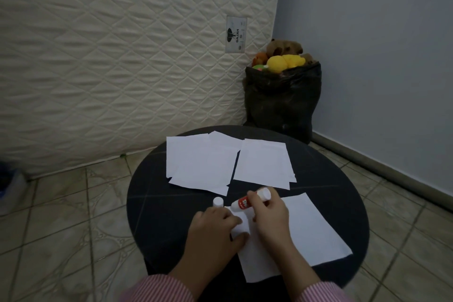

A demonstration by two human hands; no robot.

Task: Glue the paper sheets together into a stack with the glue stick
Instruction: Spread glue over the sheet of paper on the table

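Both hands work the near sheet (316, 230): left hand (215, 228) presses it flat, right hand (269, 213) grips glue stick (247, 201).

On the round table (157, 228): two paper piles at the far side, left pile (201, 162) beside right pile (263, 163). Nearer, a single sheet (308, 230) under both hands. Left of it, what seems a cap (218, 202), standing. Behind the table, a mattress (122, 56); right of that, a bag (282, 100).
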